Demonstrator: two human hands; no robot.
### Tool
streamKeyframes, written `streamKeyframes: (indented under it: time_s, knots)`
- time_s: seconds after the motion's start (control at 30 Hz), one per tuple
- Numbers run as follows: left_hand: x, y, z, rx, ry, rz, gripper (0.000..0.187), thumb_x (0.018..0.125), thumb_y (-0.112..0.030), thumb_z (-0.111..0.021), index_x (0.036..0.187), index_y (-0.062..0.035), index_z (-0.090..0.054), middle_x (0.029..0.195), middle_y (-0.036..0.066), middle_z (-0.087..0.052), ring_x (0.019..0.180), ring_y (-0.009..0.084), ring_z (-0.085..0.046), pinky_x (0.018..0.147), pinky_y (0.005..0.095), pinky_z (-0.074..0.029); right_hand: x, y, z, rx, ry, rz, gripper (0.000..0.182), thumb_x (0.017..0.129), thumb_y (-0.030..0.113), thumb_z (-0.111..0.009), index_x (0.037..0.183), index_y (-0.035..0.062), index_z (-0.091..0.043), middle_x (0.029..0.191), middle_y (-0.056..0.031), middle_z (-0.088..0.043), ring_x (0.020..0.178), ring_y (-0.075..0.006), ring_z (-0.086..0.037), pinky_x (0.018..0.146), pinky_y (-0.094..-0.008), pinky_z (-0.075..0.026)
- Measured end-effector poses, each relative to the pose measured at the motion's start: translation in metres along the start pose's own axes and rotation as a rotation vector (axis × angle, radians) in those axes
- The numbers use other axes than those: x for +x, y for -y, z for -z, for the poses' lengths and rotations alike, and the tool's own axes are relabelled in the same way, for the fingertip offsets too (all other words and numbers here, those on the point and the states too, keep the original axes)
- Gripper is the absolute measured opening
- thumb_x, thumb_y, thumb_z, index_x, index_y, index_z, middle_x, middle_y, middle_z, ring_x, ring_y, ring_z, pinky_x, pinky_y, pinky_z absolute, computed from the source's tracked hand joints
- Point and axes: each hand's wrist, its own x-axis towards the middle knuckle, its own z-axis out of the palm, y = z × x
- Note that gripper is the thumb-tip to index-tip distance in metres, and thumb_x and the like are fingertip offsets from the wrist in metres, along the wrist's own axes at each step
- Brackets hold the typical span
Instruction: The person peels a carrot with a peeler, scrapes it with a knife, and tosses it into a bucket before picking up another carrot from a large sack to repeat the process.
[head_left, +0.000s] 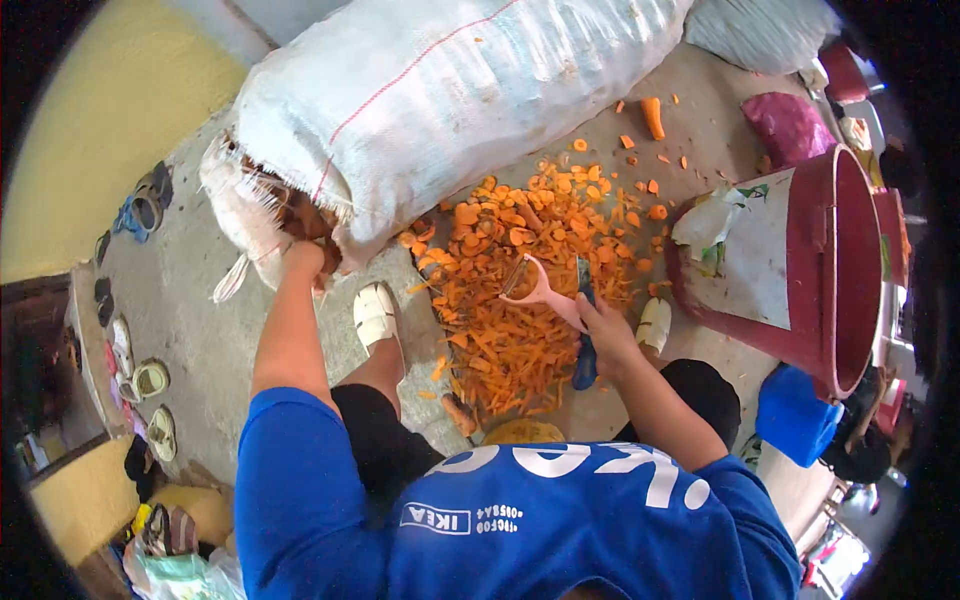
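A big white woven sack (430, 120) lies on its side, its torn mouth facing left. My left hand (308, 262) reaches into that mouth; its fingers are mostly hidden among dark reddish-brown contents. In my right hand (607, 335), closed, are a pink Y-shaped peeler (545, 292) and a knife (585, 362) with a dark blue handle, its blade pointing away from me. Both tools are over a heap of orange carrot peelings and cut slices (510, 340) on the ground between my feet. A whole-looking carrot piece (652, 118) lies beyond the heap.
At the right a large maroon bucket (760, 265) leans on its side, with a blue container (798, 415) nearer me. Farther back are a purple bag (788, 130) and another white sack (765, 32). Several shoes (151, 378) lie along the left.
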Motion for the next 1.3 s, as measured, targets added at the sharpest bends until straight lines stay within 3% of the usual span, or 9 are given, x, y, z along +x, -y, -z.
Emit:
streamKeyframes:
  time_s: [0.07,0.17,0.33,0.47,0.73,0.87,0.97,1.2,1.3]
  knots:
    - [0.027,0.02,-0.034,0.391,-0.273,-0.186,0.028,0.074,-0.019,-0.045,0.072,0.0046,-0.06,0.085,0.02,-0.059,0.081,0.0256,-0.059,0.07,0.0379,-0.046,0.011,-0.008,0.003,0.039,-0.009,0.018,0.03,0.082,0.037,-0.047,0.081,0.0068,-0.047,0.062,-0.0023,-0.047,0.049,-0.0107,-0.045,0.044,-0.0234,-0.039]
    - [0.002,-0.019,-0.039,0.114,-0.472,0.226,0.031,0.076,-0.021,-0.045,0.084,0.0053,-0.057,0.097,0.02,-0.056,0.093,0.0265,-0.054,0.08,0.0367,-0.042,0.014,-0.013,0.005,0.092,0.032,0.042,0.03,0.083,0.036,-0.045,0.081,0.0066,-0.047,0.062,-0.0024,-0.047,0.049,-0.0109,-0.045,0.045,-0.0242,-0.04]
    - [0.029,-0.002,-0.031,0.093,-0.135,0.122,0.034,0.076,-0.029,-0.044,0.098,-0.0036,-0.054,0.096,0.014,-0.056,0.087,0.0268,-0.055,0.08,0.035,-0.042,0.008,-0.006,0.0,0.138,0.08,0.018,0.027,0.083,0.033,-0.047,0.084,0.0064,-0.046,0.062,-0.0019,-0.047,0.051,-0.0111,-0.045,0.047,-0.0251,-0.041]
    - [-0.042,-0.025,0.019,-0.862,0.14,0.371,0.031,0.071,-0.033,-0.052,0.09,-0.0088,-0.056,0.085,0.009,-0.058,0.072,0.0213,-0.055,0.071,0.0355,-0.043,-0.008,0.007,-0.002,0.13,0.123,0.017,0.025,0.081,0.029,-0.051,0.086,0.0058,-0.046,0.064,-0.0021,-0.047,0.053,-0.0109,-0.046,0.048,-0.0248,-0.041]
    - [-0.146,-0.009,0.083,-1.357,0.66,-0.279,0.049,0.065,-0.034,-0.056,0.108,-0.0122,-0.047,0.099,0.006,-0.053,0.083,0.0216,-0.051,0.064,0.0362,-0.04,-0.033,0.022,0.004,-0.002,0.142,0.413,0.019,0.074,0.013,-0.06,0.086,0.0041,-0.048,0.067,-0.003,-0.05,0.054,-0.0099,-0.047,0.048,-0.0221,-0.039]
    - [-0.214,-0.039,0.081,-1.351,0.227,-0.257,0.064,0.064,-0.031,-0.058,0.119,-0.0063,-0.036,0.111,0.007,-0.046,0.094,0.0238,-0.048,0.07,0.0402,-0.041,-0.057,0.037,0.008,0.144,0.104,0.51,0.018,0.073,0.01,-0.061,0.083,0.0037,-0.049,0.066,-0.0038,-0.051,0.05,-0.0104,-0.047,0.045,-0.0221,-0.038]
    - [-0.257,-0.05,0.081,-1.378,0.388,-0.412,0.06,0.067,-0.03,-0.056,0.118,-0.0052,-0.037,0.11,0.007,-0.047,0.095,0.0204,-0.048,0.069,0.038,-0.043,-0.068,0.048,0.017,0.225,0.104,0.532,0.016,0.073,0.013,-0.061,0.081,0.0041,-0.05,0.063,-0.0025,-0.05,0.049,-0.0096,-0.046,0.043,-0.0223,-0.037]
    - [-0.307,-0.103,0.044,-1.682,0.537,-0.372,0.042,0.07,-0.033,-0.05,0.105,-0.0106,-0.047,0.099,0.006,-0.053,0.086,0.0201,-0.051,0.062,0.0395,-0.044,-0.187,0.098,0.003,-1.229,0.0,0.951,0.017,0.072,0.017,-0.056,0.084,0.0049,-0.056,0.065,-0.014,-0.058,0.061,-0.0253,-0.058,0.053,-0.0369,-0.045]
    - [-0.294,-0.108,0.025,-1.651,0.596,-0.32,0.042,0.071,-0.034,-0.048,0.105,-0.0091,-0.046,0.1,0.007,-0.052,0.089,0.0207,-0.05,0.064,0.0403,-0.043,-0.245,0.125,-0.018,-1.425,0.44,0.787,0.022,0.07,0.026,-0.055,0.083,0.0081,-0.059,0.085,-0.0101,-0.059,0.069,-0.0269,-0.057,0.066,-0.0386,-0.045]
